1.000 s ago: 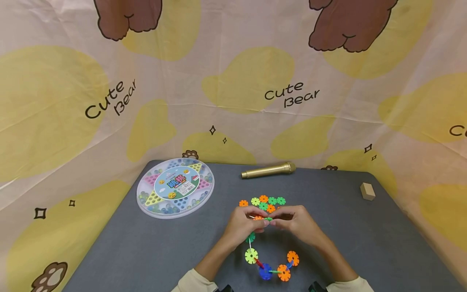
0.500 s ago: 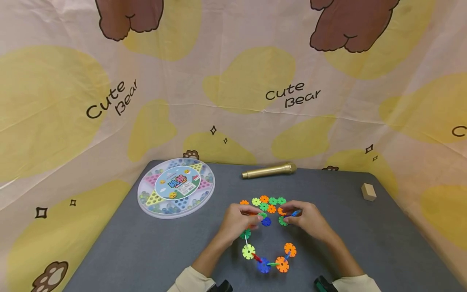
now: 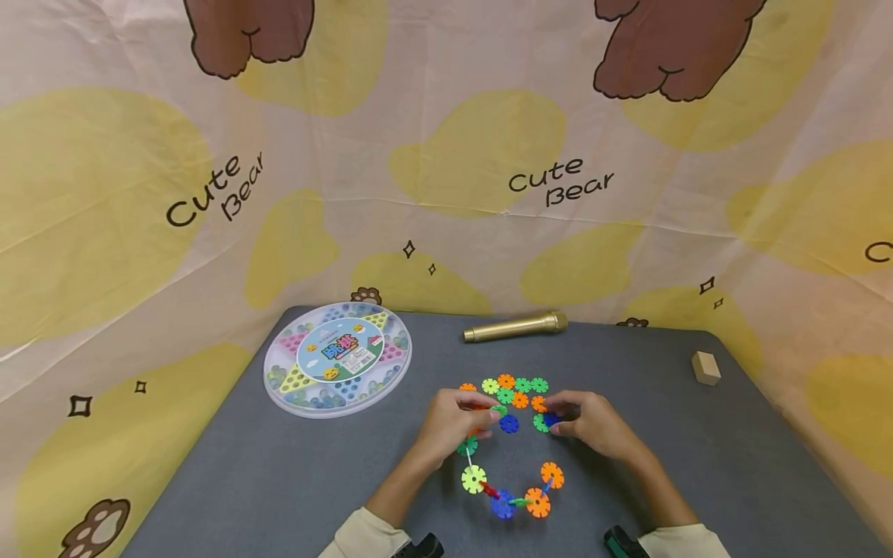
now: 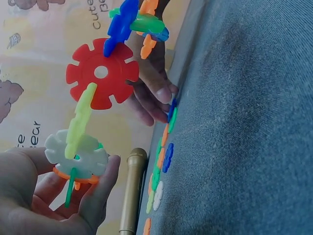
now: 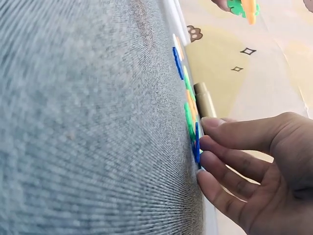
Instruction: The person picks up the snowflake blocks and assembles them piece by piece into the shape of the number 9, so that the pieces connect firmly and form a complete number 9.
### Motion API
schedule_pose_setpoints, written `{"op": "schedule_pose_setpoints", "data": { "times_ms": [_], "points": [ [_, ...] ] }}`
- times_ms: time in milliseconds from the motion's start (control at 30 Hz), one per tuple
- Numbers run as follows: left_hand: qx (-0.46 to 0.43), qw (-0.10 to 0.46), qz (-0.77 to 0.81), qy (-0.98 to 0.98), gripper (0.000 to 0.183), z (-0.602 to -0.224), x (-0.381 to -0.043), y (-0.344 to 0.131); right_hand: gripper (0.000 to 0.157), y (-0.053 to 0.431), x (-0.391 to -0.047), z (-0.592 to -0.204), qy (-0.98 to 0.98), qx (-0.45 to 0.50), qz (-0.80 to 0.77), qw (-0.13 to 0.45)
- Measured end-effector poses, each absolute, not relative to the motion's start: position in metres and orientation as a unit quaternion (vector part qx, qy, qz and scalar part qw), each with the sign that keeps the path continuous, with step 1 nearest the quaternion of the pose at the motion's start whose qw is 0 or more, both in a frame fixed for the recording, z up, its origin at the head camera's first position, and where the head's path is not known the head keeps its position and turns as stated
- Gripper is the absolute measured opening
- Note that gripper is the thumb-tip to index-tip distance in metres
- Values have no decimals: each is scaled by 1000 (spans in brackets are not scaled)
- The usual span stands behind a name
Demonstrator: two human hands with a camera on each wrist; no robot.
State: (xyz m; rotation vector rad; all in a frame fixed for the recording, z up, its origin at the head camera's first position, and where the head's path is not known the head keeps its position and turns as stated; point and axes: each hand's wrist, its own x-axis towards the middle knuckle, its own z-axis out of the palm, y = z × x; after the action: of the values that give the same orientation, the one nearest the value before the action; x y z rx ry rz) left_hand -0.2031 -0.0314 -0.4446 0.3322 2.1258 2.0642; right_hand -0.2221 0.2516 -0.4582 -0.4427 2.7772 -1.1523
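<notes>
My left hand [image 3: 449, 426] pinches the top end of a chain of slotted plastic snowflake discs, which hangs down toward me. Near its fingers in the left wrist view are a white disc [image 4: 93, 157] and an orange disc [image 4: 89, 179], then a yellow-green disc [image 4: 80, 120] and a red disc [image 4: 117, 73]. The chain's free end carries an orange disc [image 3: 552, 475]. My right hand [image 3: 596, 422] holds a loose blue snowflake disc [image 5: 197, 142] by its edge, thumb and fingertips at opposite sides, low at the table. It overlaps a green disc [image 3: 540, 423].
Several loose discs lie beyond my hands, among them a blue disc [image 3: 509, 424] and an orange disc [image 3: 505, 380]. Farther back are a gold microphone [image 3: 515, 327] and a round Chinese checkers box [image 3: 279, 395]. A wooden block [image 3: 706, 368] sits far right. Printed cloth [image 3: 446, 186] walls the table.
My hands have parted from close together; the right has moved right to the loose blue disc. My left hand has shifted slightly left with the chain, whose lower end has swung left and up.
</notes>
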Motion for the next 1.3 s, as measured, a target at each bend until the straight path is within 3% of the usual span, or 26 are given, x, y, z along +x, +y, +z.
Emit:
{"op": "schedule_pose_setpoints", "data": {
  "times_ms": [433, 667, 833, 1300],
  "points": [
    [111, 79, 685, 716, 17, -446, -201, -31, 27, 255, -223, -462, 921, -174, -346, 44],
    [112, 82, 681, 719, 16, -447, -201, -30, 7, 261, -221, -457, 926, -162, -340, 32],
    [116, 82, 681, 718, 16, -448, -201, -30, 9, 260, -219, -450, 916, -150, -370, 29],
    [113, 84, 664, 735, 13, -449, -201, -28, 29, 233, -207, -430, 827, -146, -532, 110]
  ]
}}
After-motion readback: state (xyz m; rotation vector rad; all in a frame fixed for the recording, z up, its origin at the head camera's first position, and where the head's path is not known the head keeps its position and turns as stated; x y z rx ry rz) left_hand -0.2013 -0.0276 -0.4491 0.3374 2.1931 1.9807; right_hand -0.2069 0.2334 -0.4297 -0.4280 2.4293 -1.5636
